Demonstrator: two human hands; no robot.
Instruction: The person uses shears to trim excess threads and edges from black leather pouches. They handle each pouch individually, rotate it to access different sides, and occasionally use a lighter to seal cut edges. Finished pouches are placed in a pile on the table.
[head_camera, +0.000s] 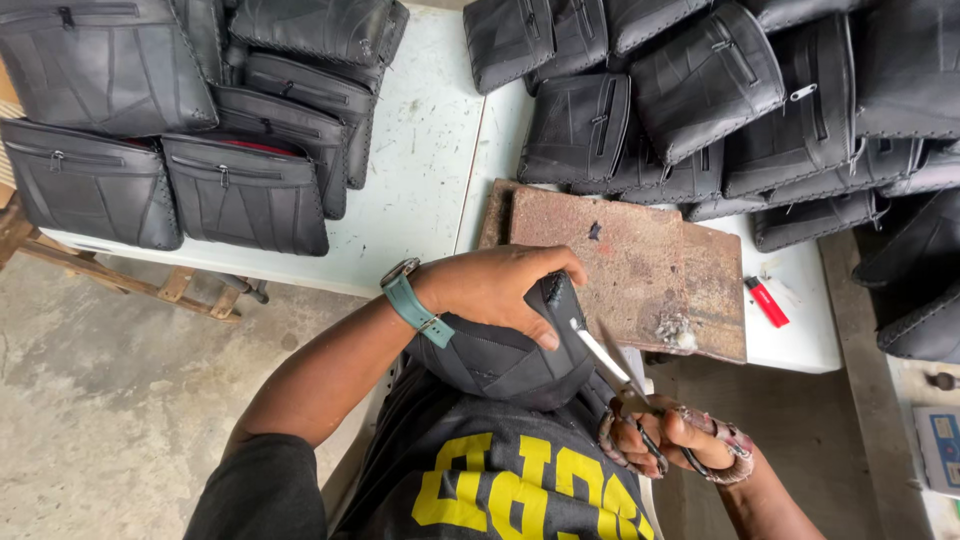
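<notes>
Bags of black stitched leather (165, 120) lie stacked on the far left of a pale table (420, 150), each a flat rectangle with a zip across its front. Nearer, toward the middle, my left hand (500, 290), a teal-strapped watch (410, 300) on its wrist, is curled firmly over the top of a black bag (500, 360) pressed against my lap, thumb lying along its upper edge. Just right of it, scissors (625, 385) point their blades up at that edge, tips touching or almost touching the bag beside my thumb. My right hand (680, 435) has its fingers through the cloth-wrapped handles; the blades look nearly closed.

To trim well, I judge I should keep the thumb clear of the blade line, hold the bag taut, and cut in short snips close to the stitching.

Beyond the bag sits a worn, rusty-brown board (640, 270). Right of it lies a small red lighter (766, 301). Another heap of black bags (720, 100) fills the far right. At the near right edge a pale blue box (940, 450) with a label shows partly.
</notes>
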